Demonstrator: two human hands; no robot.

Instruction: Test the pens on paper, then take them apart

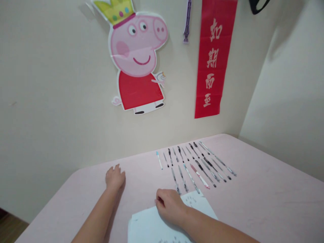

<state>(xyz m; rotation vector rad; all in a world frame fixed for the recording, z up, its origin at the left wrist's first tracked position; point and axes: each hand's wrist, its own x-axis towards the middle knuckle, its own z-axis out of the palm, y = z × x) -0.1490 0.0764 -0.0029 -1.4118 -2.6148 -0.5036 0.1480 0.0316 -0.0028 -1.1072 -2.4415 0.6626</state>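
My left hand (115, 177) lies on the pink tabletop with its fingers somewhat apart and nothing in it. Curled into a loose fist, my right hand (172, 205) rests over the white paper (149, 224); no object shows in it. Handwriting is visible on the sheet, part of which my forearm covers. Just beyond that hand lie several pens in two slanting rows. They include a pink-and-white pen (199, 176), a patterned light-blue pen (191, 178), a black-capped pen (205, 173) and, at the far row's left end, a short blue-tipped pen (159, 160).
The pink table (265, 189) meets a pale wall (63, 84) at the back. On that wall hang a pink pig cutout (140, 88), a red banner (214, 72) with white characters and a purple strap (187, 22). A wooden floor (11, 227) shows at lower left.
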